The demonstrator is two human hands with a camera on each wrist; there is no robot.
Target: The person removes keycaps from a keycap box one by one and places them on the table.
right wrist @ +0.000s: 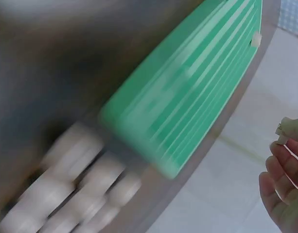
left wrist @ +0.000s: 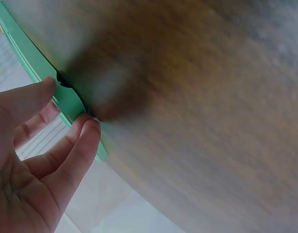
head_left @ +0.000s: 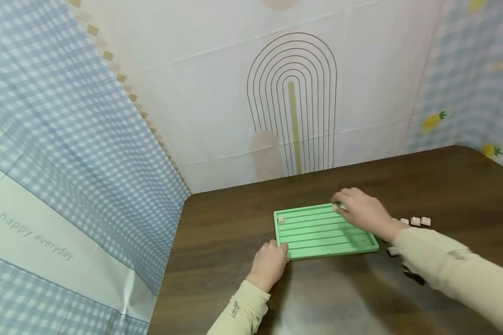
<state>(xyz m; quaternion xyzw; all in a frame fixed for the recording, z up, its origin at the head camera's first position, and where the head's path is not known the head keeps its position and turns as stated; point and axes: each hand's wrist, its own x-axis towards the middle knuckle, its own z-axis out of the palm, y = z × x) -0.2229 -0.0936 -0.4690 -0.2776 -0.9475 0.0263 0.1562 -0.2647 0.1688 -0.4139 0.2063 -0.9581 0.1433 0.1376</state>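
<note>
A green ridged tray (head_left: 318,229) lies on the table. My left hand (head_left: 270,261) holds its near left corner; in the left wrist view thumb and fingertips (left wrist: 92,128) pinch the tray's edge (left wrist: 68,99). One white keycap (head_left: 281,220) sits in the tray's top left corner. Over the far right part of the tray is my right hand (head_left: 362,210), pinching another small white keycap (right wrist: 282,138) between thumb and fingers, above the tray's surface. Whatever is printed on the held keycap cannot be read.
Several white keycaps (head_left: 415,221) lie in rows to the right of the tray, partly hidden by the right forearm. A dark object (head_left: 414,276) shows under the sleeve. A patterned cloth (head_left: 230,116) hangs behind the dark wooden table (head_left: 226,223).
</note>
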